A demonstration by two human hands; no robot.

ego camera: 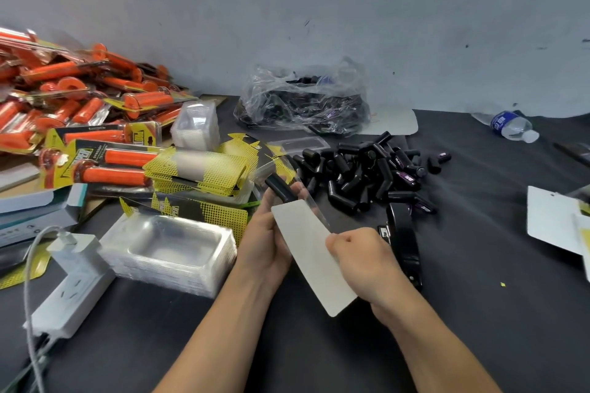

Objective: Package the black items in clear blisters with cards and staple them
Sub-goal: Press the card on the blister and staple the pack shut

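A white card (311, 252) lies tilted between my two hands at the middle of the view, its blank back up. My left hand (266, 242) grips the card's left edge together with a clear blister (314, 204) that holds a black item (280, 187) at its far end. My right hand (360, 260) pinches the card's right edge with curled fingers. A heap of loose black items (367, 169) lies just beyond my hands. A black stapler (403, 234) rests on the table right of my right hand. Empty clear blisters (172, 249) are stacked to the left.
Yellow-and-black printed cards (198, 169) lie behind the blister stack. Orange packaged grips (79, 96) are piled at the far left. A plastic bag of black items (303, 102) sits by the wall, a water bottle (512, 125) far right, a white power strip (73, 284) near left.
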